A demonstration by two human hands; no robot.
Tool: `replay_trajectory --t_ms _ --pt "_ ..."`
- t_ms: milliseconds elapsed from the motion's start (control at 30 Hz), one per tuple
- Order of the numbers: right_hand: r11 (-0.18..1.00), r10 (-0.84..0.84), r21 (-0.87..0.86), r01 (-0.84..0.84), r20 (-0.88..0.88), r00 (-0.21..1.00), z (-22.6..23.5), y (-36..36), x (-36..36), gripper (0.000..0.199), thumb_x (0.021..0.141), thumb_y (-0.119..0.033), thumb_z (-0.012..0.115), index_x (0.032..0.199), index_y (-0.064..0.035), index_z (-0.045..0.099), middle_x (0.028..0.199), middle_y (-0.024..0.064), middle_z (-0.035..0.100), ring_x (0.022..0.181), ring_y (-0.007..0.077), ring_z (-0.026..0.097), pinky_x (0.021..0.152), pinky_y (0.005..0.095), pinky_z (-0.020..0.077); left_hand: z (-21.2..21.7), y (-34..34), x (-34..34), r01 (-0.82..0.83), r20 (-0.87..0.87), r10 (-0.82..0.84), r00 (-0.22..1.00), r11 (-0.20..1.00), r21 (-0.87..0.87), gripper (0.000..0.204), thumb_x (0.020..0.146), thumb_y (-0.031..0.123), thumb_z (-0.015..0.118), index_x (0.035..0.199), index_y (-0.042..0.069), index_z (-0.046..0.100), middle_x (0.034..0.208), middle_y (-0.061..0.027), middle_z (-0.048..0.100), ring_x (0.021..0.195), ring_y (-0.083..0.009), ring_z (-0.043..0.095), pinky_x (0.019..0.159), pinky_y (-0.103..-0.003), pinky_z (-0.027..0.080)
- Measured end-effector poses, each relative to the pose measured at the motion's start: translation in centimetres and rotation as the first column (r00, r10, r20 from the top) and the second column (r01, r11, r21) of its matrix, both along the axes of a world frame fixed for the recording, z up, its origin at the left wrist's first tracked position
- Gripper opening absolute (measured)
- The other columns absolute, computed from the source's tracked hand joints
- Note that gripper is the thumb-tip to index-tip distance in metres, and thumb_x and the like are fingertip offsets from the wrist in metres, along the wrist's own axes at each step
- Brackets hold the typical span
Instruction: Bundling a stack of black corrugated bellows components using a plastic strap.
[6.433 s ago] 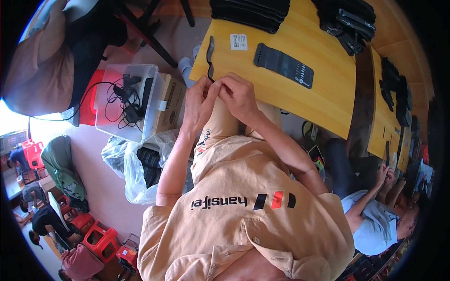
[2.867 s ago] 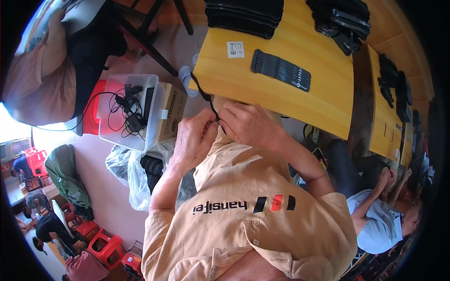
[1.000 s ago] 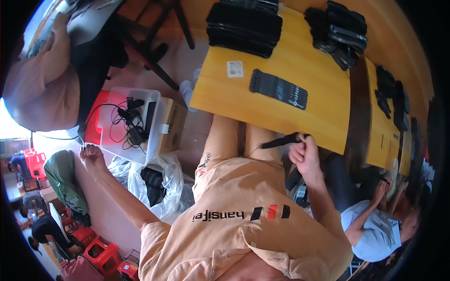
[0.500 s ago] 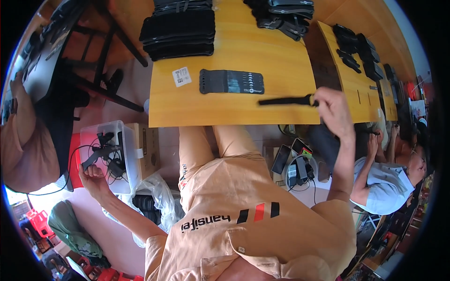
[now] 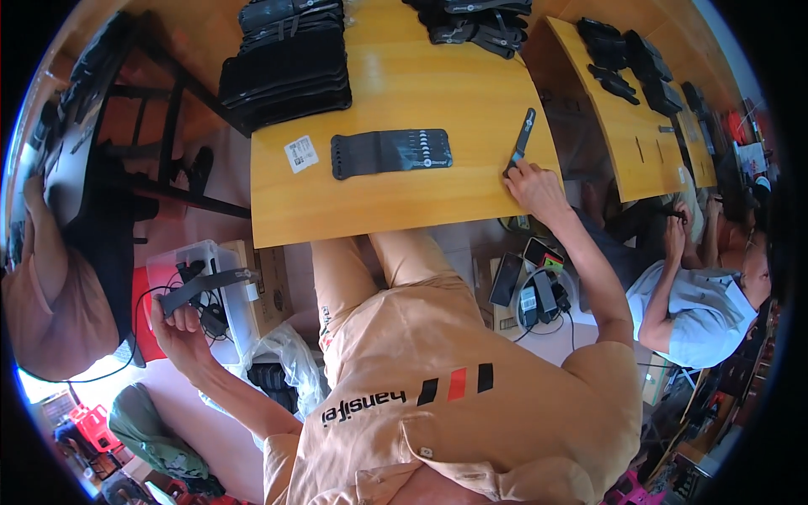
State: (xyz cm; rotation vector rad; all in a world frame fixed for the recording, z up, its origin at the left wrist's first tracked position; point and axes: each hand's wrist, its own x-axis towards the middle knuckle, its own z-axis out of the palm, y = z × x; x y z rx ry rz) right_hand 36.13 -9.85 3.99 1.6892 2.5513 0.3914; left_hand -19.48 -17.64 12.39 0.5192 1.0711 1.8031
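Note:
My right hand (image 5: 539, 190) is at the right end of the yellow table, fingers pinched on the near end of a narrow black strap (image 5: 526, 130). The strap points away from me and has a small light print near its far end. Over a clear plastic bin to the left, my left hand (image 5: 179, 332) is closed on a dark grey strap (image 5: 210, 286), whose free end sticks out to the right. A flat black panel (image 5: 374, 153) with a row of light marks lies on the table between the hands. Beside its left end sits a white printed label (image 5: 301, 154).
Stacked black folded pieces (image 5: 286, 76) stand at the table's far left, more black pieces (image 5: 480, 25) at the far right. The clear bin (image 5: 240, 311) holds cables and black devices. A white tub (image 5: 566, 286) holds chargers. Co-workers sit left and right; another yellow table (image 5: 623, 160) stands right.
My right hand has moved left and brought its strap to the tabletop, turned to point away from me. The strap in my left hand has swung up into clearer view. The whole view has shifted slightly.

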Motion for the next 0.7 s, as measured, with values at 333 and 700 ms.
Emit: replay_trajectory --t_ms 333,700 --pt "0.984 0.179 0.139 -0.113 -0.731 0.658 6.8 -0.3 -11.9 0.024 0.075 -0.009 0.065 0.097 -0.0013 0.06 0.091 0.0118 0.061 0.081 0.0295 0.06 0.069 0.0369 0.0489 1.8 3.2 8.7 0.552 -0.287 -0.55 0.784 0.83 -0.081 0.025 0.084 0.017 0.051 0.075 -0.006 0.054 0.056 -0.0054 0.051 0.052 -0.0132 0.053 0.044 -0.025 0.042" --pt "0.287 -0.563 -0.552 -0.783 -0.758 0.328 6.7 0.7 -22.2 0.016 0.084 -0.007 0.061 0.097 0.0016 0.063 0.069 0.001 0.057 0.06 0.0051 0.051 0.055 0.0206 0.0424 -0.1 3.5 10.7 0.661 -0.325 -0.732 0.599 0.681 -0.316 0.03 0.092 0.023 0.047 0.082 -0.002 0.059 0.074 -0.008 0.061 0.065 -0.011 0.058 0.06 -0.022 0.046"
